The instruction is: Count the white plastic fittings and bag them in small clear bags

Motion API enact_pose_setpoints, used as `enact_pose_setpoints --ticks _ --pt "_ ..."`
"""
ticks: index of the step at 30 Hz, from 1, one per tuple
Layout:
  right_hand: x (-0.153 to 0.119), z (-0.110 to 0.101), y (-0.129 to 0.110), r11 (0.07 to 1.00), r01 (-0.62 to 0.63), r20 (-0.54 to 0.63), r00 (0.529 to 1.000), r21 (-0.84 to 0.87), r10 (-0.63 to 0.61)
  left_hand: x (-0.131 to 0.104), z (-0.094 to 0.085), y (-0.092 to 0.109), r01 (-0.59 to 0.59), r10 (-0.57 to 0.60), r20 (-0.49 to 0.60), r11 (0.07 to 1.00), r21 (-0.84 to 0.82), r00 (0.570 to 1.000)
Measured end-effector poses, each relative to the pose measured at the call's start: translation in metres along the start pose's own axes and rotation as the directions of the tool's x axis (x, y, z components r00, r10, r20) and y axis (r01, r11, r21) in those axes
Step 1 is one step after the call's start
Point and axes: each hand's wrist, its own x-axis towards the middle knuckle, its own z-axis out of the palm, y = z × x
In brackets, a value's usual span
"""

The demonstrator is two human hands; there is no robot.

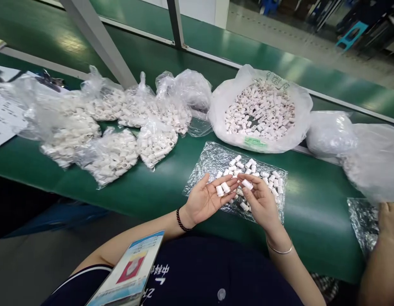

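Note:
My left hand (205,202) lies palm up with its fingers stretched out, bearing two small white tubular fittings (222,189) on the fingers. Close beside it, my right hand (263,204) pinches another white fitting (247,184) between thumb and fingers. The fingertips of both hands nearly meet. Beneath them a clear plastic sheet or bag (203,165) is spread on the green bench (165,191), with many loose white fittings (275,180) scattered over it. My hands hide part of this spread.
Behind the sheet stands a large open plastic bag (220,114) full of fittings. Several filled clear bags (117,157) lie to the left, near printed papers (5,112). At right are more bags (372,157) and another person's hand (389,221). A grey post (99,40) rises behind.

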Motion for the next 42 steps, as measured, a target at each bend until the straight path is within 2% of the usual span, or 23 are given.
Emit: enact_pose_setpoints --ticks 5,9,12,18,23,26,29,31,34,37,39,40,41,42 --pt "-0.001 0.01 0.003 0.944 0.163 0.018 0.986 -0.286 -0.165 0.002 -0.004 -0.002 0.023 -0.02 0.089 0.999 -0.033 0.996" --pt "0.001 0.017 0.005 0.876 0.308 0.061 0.949 -0.371 -0.308 0.002 -0.007 -0.002 0.052 -0.052 0.128 0.999 0.002 0.99" --pt "0.002 0.017 0.006 0.843 0.381 0.122 0.924 -0.381 -0.362 0.002 -0.008 0.0 0.052 -0.055 0.126 0.998 0.029 0.99" --pt "0.0 0.013 0.009 0.844 0.349 0.107 0.936 -0.408 -0.335 0.005 -0.008 0.009 0.006 -0.009 0.103 1.0 0.029 0.995" --pt "0.0 0.01 0.008 0.827 0.349 0.114 0.936 -0.441 -0.334 0.004 -0.007 0.015 -0.04 0.038 0.042 0.998 0.047 0.998" --pt "0.0 0.005 0.008 0.816 0.333 0.095 0.94 -0.473 -0.328 0.005 -0.007 0.018 -0.117 0.117 0.008 0.989 0.09 0.993" --pt "-0.001 0.002 0.009 0.807 0.317 0.067 0.942 -0.498 -0.329 0.011 -0.01 0.024 -0.248 0.258 -0.05 0.955 0.161 0.965" --pt "-0.002 0.002 0.011 0.804 0.316 0.065 0.942 -0.504 -0.329 0.018 -0.011 0.029 -0.311 0.341 -0.095 0.919 0.241 0.935" --pt "-0.003 0.005 0.014 0.795 0.336 0.084 0.936 -0.505 -0.342 0.029 -0.013 0.032 -0.336 0.417 -0.12 0.845 0.415 0.901" --pt "-0.003 0.01 0.016 0.782 0.367 0.11 0.925 -0.504 -0.363 0.031 -0.012 0.03 -0.315 0.439 -0.058 0.723 0.615 0.896" --pt "-0.003 0.012 0.015 0.783 0.372 0.118 0.924 -0.499 -0.365 0.028 -0.01 0.031 -0.318 0.447 -0.013 0.656 0.685 0.894" --pt "-0.003 0.013 0.015 0.786 0.371 0.12 0.925 -0.495 -0.361 0.027 -0.008 0.036 -0.353 0.486 0.026 0.596 0.722 0.874" --pt "-0.002 0.013 0.015 0.79 0.368 0.123 0.927 -0.49 -0.355 0.027 -0.005 0.043 -0.41 0.548 0.091 0.495 0.766 0.831" --pt "-0.002 0.014 0.014 0.795 0.366 0.126 0.928 -0.484 -0.35 0.029 -0.001 0.054 -0.471 0.618 0.187 0.335 0.816 0.764"
